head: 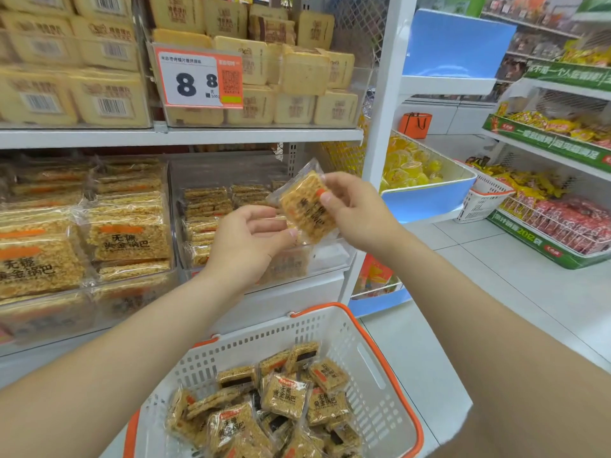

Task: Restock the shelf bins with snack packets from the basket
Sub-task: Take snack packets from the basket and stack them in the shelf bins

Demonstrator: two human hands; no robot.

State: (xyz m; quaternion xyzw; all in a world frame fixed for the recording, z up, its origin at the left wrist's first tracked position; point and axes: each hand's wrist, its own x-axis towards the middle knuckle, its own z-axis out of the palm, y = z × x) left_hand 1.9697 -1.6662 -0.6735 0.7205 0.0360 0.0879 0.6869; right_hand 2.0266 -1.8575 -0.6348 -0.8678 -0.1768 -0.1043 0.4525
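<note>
Left hand (251,241), right hand (358,211) half-covering packet (303,209)

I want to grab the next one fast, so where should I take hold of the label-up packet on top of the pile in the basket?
Pinch the label-up packet across its two side edges, coming straight down from above. It lies nearly flat on top of the pile, uncovered, and the basket is open at the top, so nothing seems to block that approach.
</note>
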